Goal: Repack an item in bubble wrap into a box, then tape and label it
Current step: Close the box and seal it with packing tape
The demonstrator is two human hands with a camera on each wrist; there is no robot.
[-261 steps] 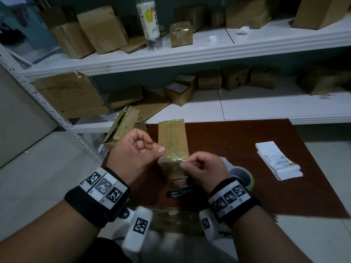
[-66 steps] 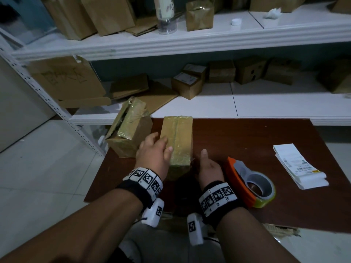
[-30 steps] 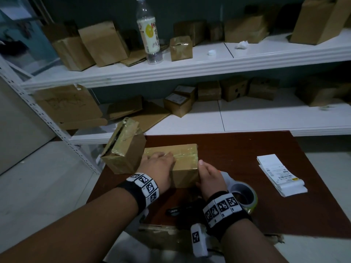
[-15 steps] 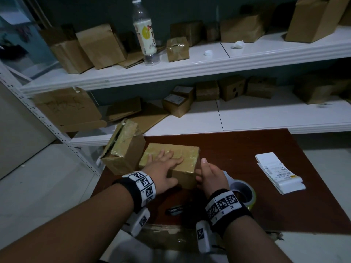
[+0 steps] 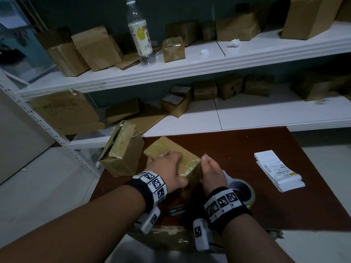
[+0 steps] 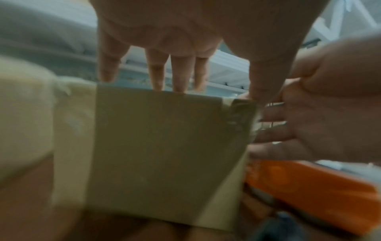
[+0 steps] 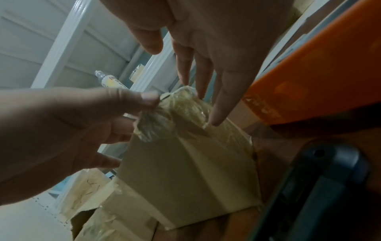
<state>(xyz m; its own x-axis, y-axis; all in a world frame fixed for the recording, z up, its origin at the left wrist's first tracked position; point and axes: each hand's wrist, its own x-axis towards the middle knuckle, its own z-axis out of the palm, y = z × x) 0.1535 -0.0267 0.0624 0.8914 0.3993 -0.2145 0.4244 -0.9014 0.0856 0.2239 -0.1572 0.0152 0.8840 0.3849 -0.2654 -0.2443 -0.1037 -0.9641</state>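
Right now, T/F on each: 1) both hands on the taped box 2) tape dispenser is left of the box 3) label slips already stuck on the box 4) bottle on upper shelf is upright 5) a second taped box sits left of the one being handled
1) True: the left hand lies flat on top of the taped box, and the right hand presses its right end.
2) False: the tape dispenser sits right of the box, behind the right wrist.
3) False: the label slips lie loose on the table.
4) True: the bottle stands upright.
5) True: the second taped box stands there.
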